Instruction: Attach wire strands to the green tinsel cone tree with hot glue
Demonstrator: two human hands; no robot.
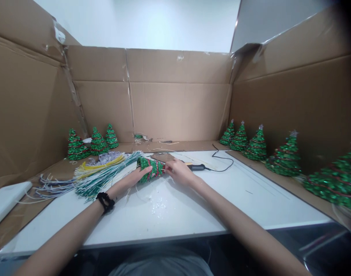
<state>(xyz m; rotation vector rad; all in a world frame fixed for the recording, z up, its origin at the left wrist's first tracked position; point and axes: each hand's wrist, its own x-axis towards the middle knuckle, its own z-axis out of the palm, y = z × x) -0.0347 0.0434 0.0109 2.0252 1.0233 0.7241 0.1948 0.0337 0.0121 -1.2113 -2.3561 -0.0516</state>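
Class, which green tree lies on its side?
The tree in the left hand, with the right hand at one end; the other trees stand upright near the cardboard walls.

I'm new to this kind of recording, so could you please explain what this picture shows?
No machine here: a camera worn on a person's head looks forward and down at their two bare hands. The left hand holds a green decorated tree tipped on its side; the right hand is at its other end. Bundles of thin strands lie to the left, and a black-handled tool with a cord lies on the white table. Similar trees stand on both sides, near cardboard walls.
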